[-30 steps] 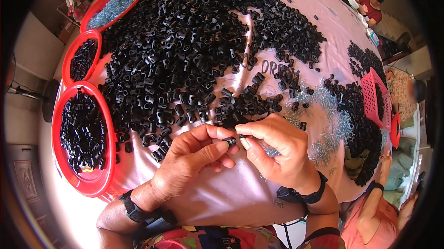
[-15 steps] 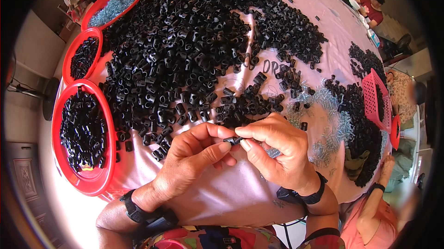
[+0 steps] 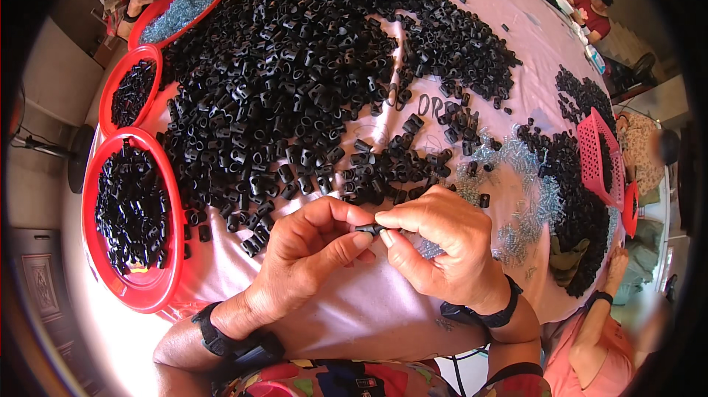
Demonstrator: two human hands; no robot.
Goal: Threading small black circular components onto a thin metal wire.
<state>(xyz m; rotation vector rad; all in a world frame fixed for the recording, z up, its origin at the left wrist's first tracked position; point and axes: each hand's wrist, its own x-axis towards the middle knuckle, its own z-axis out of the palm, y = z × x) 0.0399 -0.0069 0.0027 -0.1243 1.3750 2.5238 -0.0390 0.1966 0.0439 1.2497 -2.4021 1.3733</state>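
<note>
Between my two hands, low over the near part of the table, is a small black plastic piece (image 3: 369, 229). My left hand (image 3: 313, 249) pinches its left end between thumb and fingers. At its other end, the thumb and forefinger of my right hand (image 3: 442, 242) are closed on the same piece. The fingertips cover much of it, so its exact shape is hard to see. Just beyond my hands begins a large heap of short black tubular plastic parts (image 3: 280, 80), with a looser cluster (image 3: 398, 164) near my fingertips.
Along the left edge stand a large red tray (image 3: 177, 249) of black pieces, a smaller red tray (image 3: 107, 102) and a red tray of small clear bluish parts (image 3: 184, 13). More clear parts (image 3: 523, 212) lie right. A pink basket (image 3: 594, 153) stands far right. Other people sit around.
My fingers have shifted slightly and the black piece is turned a little between them. At the far left, another person's hand has come down beside the tray of clear parts.
</note>
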